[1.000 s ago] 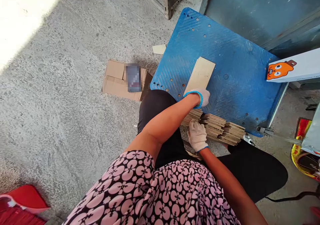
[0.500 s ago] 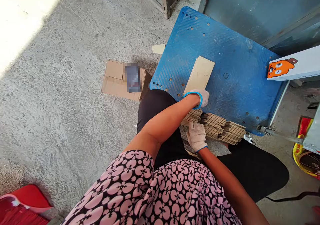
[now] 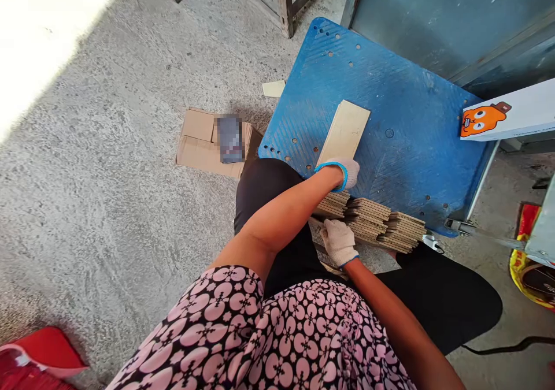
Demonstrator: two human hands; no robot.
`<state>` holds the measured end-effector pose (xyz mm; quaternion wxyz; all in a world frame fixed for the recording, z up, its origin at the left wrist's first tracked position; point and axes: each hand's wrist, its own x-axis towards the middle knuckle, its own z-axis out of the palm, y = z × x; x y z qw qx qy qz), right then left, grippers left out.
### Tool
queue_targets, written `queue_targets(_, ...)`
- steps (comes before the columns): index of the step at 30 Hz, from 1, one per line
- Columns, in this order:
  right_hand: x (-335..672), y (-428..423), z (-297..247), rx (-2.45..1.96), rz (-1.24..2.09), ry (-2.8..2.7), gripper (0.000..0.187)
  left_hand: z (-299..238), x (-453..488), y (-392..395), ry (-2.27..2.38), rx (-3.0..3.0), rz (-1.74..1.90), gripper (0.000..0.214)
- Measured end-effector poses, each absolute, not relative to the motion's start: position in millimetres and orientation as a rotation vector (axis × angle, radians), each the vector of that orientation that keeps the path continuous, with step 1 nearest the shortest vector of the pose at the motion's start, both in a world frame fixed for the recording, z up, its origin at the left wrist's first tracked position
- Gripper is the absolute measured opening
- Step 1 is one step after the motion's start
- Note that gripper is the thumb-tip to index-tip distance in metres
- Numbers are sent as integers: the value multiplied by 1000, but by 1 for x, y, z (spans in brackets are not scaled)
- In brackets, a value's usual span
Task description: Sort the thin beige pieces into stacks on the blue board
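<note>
My left hand [image 3: 349, 173], in a white knitted glove with a blue cuff, is bent down over the near end of a short stack of pale boards [image 3: 344, 131]. Its fingers are hidden beneath the back of the hand. Just below, my right hand [image 3: 339, 242], gloved the same way, has its fingers curled in beside the thin brown boards [image 3: 367, 211]. What the right fingers hold, if anything, cannot be made out. Those brown boards stand in several stepped piles, edges toward me, along the near side of a blue platform [image 3: 399, 95].
A flattened cardboard box [image 3: 197, 153] with a blurred phone-like object [image 3: 230, 138] lies left of the platform. A white box with an orange cartoon face [image 3: 483, 119] stands at right. Wooden legs [image 3: 284, 3] rise behind, and a pale offcut [image 3: 273, 88] lies on the floor.
My right hand has drawn back slightly from the face of the brown boards, its fingers curling lower. My left hand stays almost in place; the view has shifted a little.
</note>
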<state>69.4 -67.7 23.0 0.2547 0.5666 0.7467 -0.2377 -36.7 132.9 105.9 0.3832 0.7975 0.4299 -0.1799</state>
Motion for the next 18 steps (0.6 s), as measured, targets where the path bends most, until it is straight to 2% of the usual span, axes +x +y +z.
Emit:
queue_targets(3, 67, -66, 20, 1497, -742, 1962, 30, 108, -37, 132, 1099, 2028, -456, 40)
queue_targets(11, 74, -50, 17, 1382, -954, 1875, 31, 115, -41, 132, 1089, 1993, -440, 41)
queue_targets(18, 111, -9, 47, 1521, -1113, 1836, 25, 116, -44, 135, 1142, 1948, -361, 37)
